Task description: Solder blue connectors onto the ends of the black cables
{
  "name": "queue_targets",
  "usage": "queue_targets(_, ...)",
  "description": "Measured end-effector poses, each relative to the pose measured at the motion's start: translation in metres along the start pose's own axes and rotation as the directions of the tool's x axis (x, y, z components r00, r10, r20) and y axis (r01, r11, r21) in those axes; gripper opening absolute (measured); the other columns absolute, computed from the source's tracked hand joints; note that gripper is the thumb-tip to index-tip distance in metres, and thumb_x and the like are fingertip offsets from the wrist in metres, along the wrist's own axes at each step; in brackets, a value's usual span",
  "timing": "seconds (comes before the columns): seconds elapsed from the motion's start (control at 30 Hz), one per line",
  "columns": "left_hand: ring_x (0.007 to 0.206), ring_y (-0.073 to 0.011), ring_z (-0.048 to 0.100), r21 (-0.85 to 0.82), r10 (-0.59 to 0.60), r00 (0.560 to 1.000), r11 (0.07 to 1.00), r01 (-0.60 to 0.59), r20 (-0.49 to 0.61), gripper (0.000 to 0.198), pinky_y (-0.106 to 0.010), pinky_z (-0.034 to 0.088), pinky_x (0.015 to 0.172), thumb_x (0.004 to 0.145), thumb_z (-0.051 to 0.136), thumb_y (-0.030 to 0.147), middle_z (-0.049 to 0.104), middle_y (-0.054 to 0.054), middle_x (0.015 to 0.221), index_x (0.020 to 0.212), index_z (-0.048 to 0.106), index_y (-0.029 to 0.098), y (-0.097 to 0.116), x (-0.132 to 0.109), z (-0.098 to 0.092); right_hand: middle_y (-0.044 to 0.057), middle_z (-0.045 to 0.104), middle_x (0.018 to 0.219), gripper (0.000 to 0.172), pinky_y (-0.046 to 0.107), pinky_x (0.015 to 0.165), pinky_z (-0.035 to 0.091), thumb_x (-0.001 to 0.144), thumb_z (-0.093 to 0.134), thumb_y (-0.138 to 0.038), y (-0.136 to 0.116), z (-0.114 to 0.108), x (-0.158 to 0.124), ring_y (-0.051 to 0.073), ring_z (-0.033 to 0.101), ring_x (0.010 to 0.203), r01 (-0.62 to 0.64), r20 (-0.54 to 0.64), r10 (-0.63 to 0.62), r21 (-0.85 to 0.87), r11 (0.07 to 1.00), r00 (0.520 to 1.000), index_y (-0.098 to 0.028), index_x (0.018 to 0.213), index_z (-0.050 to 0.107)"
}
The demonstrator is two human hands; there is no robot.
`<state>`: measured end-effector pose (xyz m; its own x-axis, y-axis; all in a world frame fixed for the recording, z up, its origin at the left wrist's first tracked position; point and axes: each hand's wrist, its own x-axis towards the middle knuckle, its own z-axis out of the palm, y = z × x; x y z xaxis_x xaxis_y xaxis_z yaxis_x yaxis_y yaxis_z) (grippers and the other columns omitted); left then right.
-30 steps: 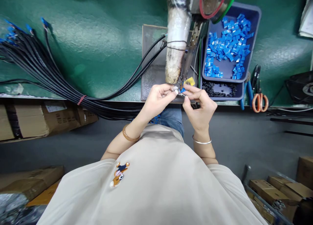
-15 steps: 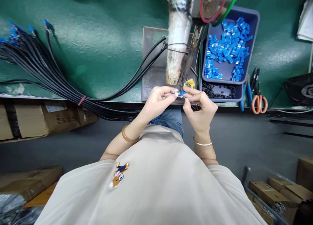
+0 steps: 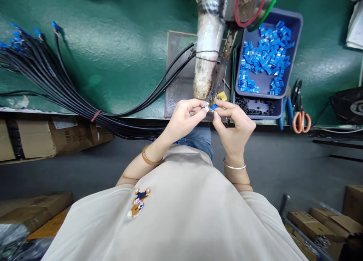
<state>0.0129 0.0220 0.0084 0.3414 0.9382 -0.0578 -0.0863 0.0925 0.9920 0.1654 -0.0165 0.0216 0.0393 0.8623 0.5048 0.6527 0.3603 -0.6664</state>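
My left hand (image 3: 186, 116) is closed in a pinch on a small silvery-white piece (image 3: 207, 106), too small to make out in full. Thumb and fingers of my right hand (image 3: 233, 123) grip a small blue connector (image 3: 214, 106) right beside it. The two sets of fingertips nearly meet, just below the tip of a narrow metal arm (image 3: 222, 66) on the bench fixture. A wrapped white nozzle-like tube (image 3: 204, 60) points down just above my left fingers. Partly covered by my right fingers is a yellow tag (image 3: 222, 96).
A grey bin of blue connectors (image 3: 265, 60) overlaps a tray of small black parts (image 3: 252, 106). Orange-handled scissors (image 3: 301, 121) and blue-handled pliers (image 3: 288, 106) lie right. Tied black cables (image 3: 85, 102) stretch left along the bench edge. A wire spool (image 3: 252, 3) is overhead.
The view has shifted slightly. Both hands remain pinched together under the metal arm, with small finger movements; the blue connector now sits a little closer to my right fingertips.
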Motion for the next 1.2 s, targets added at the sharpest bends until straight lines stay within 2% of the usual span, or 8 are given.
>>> queue_targets(0.27,0.053,-0.006,0.034,-0.014,-0.056,0.997,0.998,0.057,0.058,0.02,-0.022,0.028,0.052,0.085,0.06,0.025,0.042,0.003,0.058,0.068,0.059,0.014,-0.001,0.002,-0.001,0.001,0.076,0.099,0.01,0.026,0.072,0.06,0.082,0.064,-0.014,0.003,0.001,-0.004,0.014,0.073,0.087,-0.057,0.01,0.057,-0.022,0.998,0.998,-0.023,0.078,0.061)
queue_targets(0.47,0.056,-0.0084,0.045,-0.043,-0.034,0.999,0.998,0.034,-0.003,0.018,-0.021,0.035,0.051,0.08,0.07,0.028,0.051,0.001,0.062,0.069,0.062,0.016,0.0,0.001,0.001,0.0,0.076,0.095,0.009,0.03,0.078,0.06,0.084,0.064,-0.016,0.0,0.001,-0.001,0.016,0.073,0.092,-0.02,0.002,0.02,-0.047,0.999,1.0,-0.023,0.079,0.063)
queue_targets(0.6,0.056,-0.0087,0.045,-0.022,-0.025,1.0,0.999,0.025,-0.004,0.017,-0.022,0.035,0.05,0.08,0.069,0.029,0.05,0.001,0.061,0.071,0.062,0.017,0.003,0.0,0.0,0.0,0.076,0.096,0.01,0.034,0.083,0.06,0.084,0.064,-0.016,-0.003,0.0,0.001,0.017,0.073,0.092,-0.001,0.002,0.002,-0.052,0.999,1.0,-0.024,0.079,0.063)
queue_targets(0.73,0.053,-0.0066,0.037,0.003,-0.035,0.997,0.999,0.034,0.069,0.019,-0.022,0.028,0.05,0.086,0.06,0.026,0.043,0.003,0.058,0.071,0.06,0.015,-0.001,0.001,-0.003,0.001,0.076,0.101,0.012,0.03,0.078,0.06,0.082,0.064,-0.014,0.0,0.0,-0.001,0.015,0.073,0.085,0.017,0.007,-0.017,-0.057,0.998,1.0,-0.023,0.077,0.059)
queue_targets(0.83,0.052,-0.0055,0.032,-0.003,-0.061,0.991,0.998,0.062,0.121,0.02,-0.022,0.025,0.051,0.088,0.057,0.025,0.039,0.004,0.058,0.071,0.057,0.014,-0.004,0.003,-0.004,0.001,0.076,0.101,0.011,0.026,0.075,0.059,0.082,0.063,-0.013,0.003,0.0,-0.005,0.015,0.073,0.089,0.03,0.037,-0.028,-0.061,0.998,0.999,-0.023,0.079,0.059)
queue_targets(1.07,0.055,-0.0048,0.04,-0.017,-0.069,0.987,0.997,0.072,0.145,0.019,-0.02,0.03,0.053,0.084,0.063,0.03,0.048,0.004,0.064,0.075,0.059,0.014,-0.004,-0.001,-0.002,0.001,0.076,0.1,0.01,0.028,0.081,0.059,0.084,0.063,-0.014,0.005,-0.002,-0.008,0.015,0.074,0.092,0.083,-0.007,-0.084,-0.096,0.992,0.996,-0.023,0.086,0.063)
queue_targets(1.13,0.05,-0.0041,0.038,-0.012,-0.091,0.987,0.996,0.094,0.135,0.016,-0.02,0.03,0.05,0.081,0.066,0.028,0.046,0.005,0.059,0.075,0.059,0.014,-0.003,-0.004,-0.003,0.001,0.076,0.097,0.008,0.027,0.079,0.059,0.084,0.064,-0.015,0.005,-0.003,-0.009,0.015,0.073,0.091,0.053,-0.015,-0.055,-0.078,0.995,0.998,-0.023,0.085,0.063)
queue_targets(1.2,0.047,-0.0039,0.04,-0.013,-0.115,0.985,0.993,0.118,0.127,0.012,-0.019,0.032,0.048,0.079,0.065,0.023,0.051,0.005,0.055,0.074,0.058,0.014,-0.003,-0.008,-0.004,0.001,0.076,0.095,0.005,0.025,0.074,0.059,0.086,0.064,-0.018,0.004,-0.007,-0.01,0.014,0.073,0.087,-0.031,-0.016,0.03,-0.028,0.999,0.999,-0.022,0.084,0.064)
